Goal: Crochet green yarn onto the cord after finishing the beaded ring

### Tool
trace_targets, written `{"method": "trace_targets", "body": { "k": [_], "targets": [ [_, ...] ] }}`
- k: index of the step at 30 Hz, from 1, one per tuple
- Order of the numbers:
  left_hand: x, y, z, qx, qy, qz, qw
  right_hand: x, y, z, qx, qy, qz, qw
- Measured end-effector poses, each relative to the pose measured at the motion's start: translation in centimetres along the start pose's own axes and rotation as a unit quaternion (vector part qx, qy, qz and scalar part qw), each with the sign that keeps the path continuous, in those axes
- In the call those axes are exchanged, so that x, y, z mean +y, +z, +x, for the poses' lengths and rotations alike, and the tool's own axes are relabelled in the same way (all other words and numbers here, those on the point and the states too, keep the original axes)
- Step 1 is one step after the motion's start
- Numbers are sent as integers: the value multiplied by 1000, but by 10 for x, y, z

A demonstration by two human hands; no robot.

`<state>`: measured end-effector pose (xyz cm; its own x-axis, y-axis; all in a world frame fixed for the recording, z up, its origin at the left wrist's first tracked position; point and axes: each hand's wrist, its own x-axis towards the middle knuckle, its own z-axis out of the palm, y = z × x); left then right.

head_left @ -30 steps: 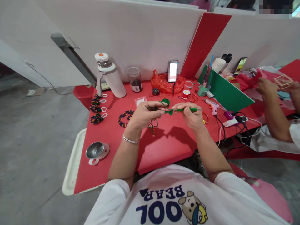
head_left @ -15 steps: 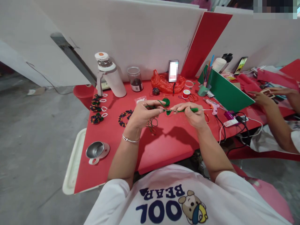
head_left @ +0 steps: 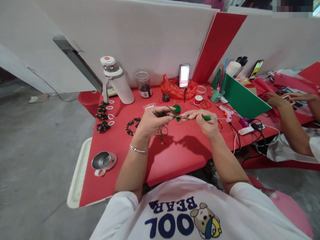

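My left hand [head_left: 156,117] pinches a small piece of green crochet work [head_left: 178,118], with green yarn [head_left: 171,108] running over its fingers. Facing it, my right hand [head_left: 205,121] is closed around the green handle of a crochet hook [head_left: 207,118]. The hook's metal tip reaches to the crochet work between the two hands. Just behind lies a ball of green yarn [head_left: 177,108]. Loose dark green strands [head_left: 162,132] hang or lie below my left hand. A multicoloured crocheted ring [head_left: 130,126] lies left of that hand, partly hidden by it.
On the red table [head_left: 175,163] stand a steel cup [head_left: 103,161], a white thermos [head_left: 120,85] and a jar [head_left: 143,85]. Crocheted hair ties with beads [head_left: 103,126] line the left edge. A pink glue gun [head_left: 226,112] and green board [head_left: 243,96] are right, near a co-worker's hands [head_left: 277,100].
The hook and both my hands have shifted only very slightly, still at the green crochet work. At the right, the co-worker's hands have moved a little.
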<state>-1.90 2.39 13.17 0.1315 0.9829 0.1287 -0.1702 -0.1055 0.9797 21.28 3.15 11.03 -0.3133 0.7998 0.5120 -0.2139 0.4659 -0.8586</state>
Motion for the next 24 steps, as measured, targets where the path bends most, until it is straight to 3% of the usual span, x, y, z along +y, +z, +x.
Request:
{"method": "trace_targets", "body": {
  "k": [6,13,24],
  "targets": [
    [2,3,-1,18,22,13,1000,-6,7,-5,4,-58,-86,995],
    [7,11,-6,35,47,14,998,-11,20,-7,-2,-182,-248,951],
    [5,11,-7,28,44,-13,999,-6,25,-8,1,-203,-320,925]
  ]
}}
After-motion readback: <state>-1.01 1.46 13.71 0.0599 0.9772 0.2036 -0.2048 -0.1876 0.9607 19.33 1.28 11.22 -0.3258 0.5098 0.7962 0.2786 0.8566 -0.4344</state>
